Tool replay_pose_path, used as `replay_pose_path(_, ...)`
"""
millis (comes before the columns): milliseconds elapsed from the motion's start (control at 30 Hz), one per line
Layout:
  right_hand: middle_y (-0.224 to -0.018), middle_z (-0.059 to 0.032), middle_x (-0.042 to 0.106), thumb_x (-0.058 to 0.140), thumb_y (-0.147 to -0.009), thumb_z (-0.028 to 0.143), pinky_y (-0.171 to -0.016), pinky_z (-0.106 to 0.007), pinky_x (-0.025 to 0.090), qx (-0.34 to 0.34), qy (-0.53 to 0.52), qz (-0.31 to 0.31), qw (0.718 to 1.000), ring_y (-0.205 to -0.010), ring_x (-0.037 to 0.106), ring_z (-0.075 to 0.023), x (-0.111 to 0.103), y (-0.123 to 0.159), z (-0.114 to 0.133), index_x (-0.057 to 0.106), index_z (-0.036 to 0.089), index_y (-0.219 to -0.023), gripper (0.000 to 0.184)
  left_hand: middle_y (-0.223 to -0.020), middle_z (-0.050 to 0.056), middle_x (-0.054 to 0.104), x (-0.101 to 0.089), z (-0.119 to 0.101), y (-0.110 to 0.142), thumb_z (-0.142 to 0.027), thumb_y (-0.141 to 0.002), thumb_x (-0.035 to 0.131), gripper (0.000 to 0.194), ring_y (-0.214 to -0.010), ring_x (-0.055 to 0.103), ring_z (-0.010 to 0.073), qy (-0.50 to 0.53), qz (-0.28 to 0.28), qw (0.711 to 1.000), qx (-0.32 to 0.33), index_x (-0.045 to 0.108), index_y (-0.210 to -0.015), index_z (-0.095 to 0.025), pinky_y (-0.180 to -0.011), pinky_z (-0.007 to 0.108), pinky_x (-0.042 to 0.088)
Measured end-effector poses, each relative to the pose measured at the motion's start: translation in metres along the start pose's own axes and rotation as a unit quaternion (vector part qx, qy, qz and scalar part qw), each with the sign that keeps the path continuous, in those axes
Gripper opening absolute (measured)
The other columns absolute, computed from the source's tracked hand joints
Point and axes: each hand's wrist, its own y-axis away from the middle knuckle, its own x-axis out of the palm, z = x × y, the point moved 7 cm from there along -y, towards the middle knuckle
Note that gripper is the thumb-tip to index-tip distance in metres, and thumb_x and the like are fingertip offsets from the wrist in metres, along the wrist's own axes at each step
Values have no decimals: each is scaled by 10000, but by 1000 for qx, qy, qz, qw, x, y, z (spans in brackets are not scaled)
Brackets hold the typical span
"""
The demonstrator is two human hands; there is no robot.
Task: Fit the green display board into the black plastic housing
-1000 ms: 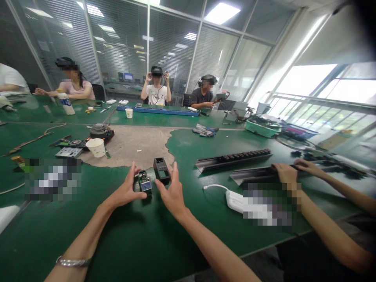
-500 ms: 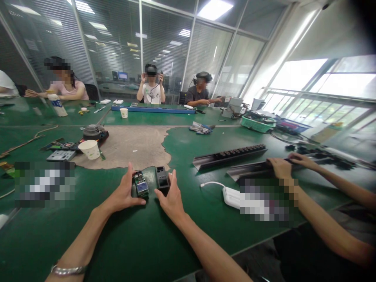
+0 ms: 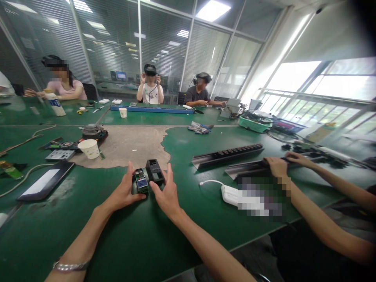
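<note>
My left hand is closed around a small circuit board, which carries a little bluish screen and green edges. Thumb below and fingers above, it grips the board from its left side. Close by on the right, a black plastic housing with cut-outs in its face sits in my right hand, tilted slightly. The two parts are side by side above the green table; whether they touch I cannot tell. My right fingers behind the housing are partly hidden.
To the left are a phone, a paper cup and electronic parts. Right of my hands lie a white power bank and black metal rails. A co-worker's hands rest on one rail. Several people sit across the table.
My right hand has moved left and a little up, bringing the black housing closer to the circuit board and tilting it. The left hand holds nearly the same place.
</note>
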Motion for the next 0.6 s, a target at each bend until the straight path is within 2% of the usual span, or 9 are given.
replay_pose_path(133, -1306, -73, 601, 639, -836, 204, -1025, -378, 450, -4, -13, 17, 1000, -1186, 582, -224, 25, -5, 14, 80, 196, -1530, 892, -1590, 159, 144, -1, -7, 0, -328, -710, 793, 1249, -1457, 149, 340, 4, 22, 999, 34, -157, -1517, -241, -1172, 546, 80)
replay_pose_path(233, -1319, -102, 586, 651, -823, 209, -1001, -392, 466, 1, 3, 27, 1000, -1174, 588, -244, 39, -7, 15, 83, 179, -1529, 907, -1605, 150, 79, -7, -2, 0, -326, -848, 637, 1074, -1473, 109, 295, 51, 27, 998, 20, -212, -1500, -243, -1178, 527, 34)
replay_pose_path(300, -1318, -125, 582, 650, -826, 225, -990, -406, 473, 1, 16, 28, 999, -1174, 587, -261, 44, -8, 14, 108, 164, -1526, 888, -1609, 143, 59, -12, 4, -1, -330, -879, 576, 1010, -1476, 104, 283, 90, 32, 995, 7, -219, -1498, -249, -1178, 523, 21)
replay_pose_path(500, -1238, -139, 633, 643, -836, 281, -924, -442, 506, 4, 50, 27, 998, -1085, 638, -295, 47, -8, 10, 137, 170, -1524, 861, -1613, 103, 100, -16, 17, -2, -271, -822, 587, 1005, -1479, 87, 273, 150, 38, 988, 2, -131, -1524, -258, -1181, 510, 12)
replay_pose_path(600, -1230, -145, 636, 654, -826, 289, -904, -447, 513, 7, 66, 34, 997, -1060, 649, -308, 51, -5, 9, 97, 162, -1531, 908, -1605, 86, 154, -18, 20, -4, -190, -751, 551, 1018, -1473, 132, 264, 200, 5, 980, -10, -97, -1532, -260, -1188, 502, 41)
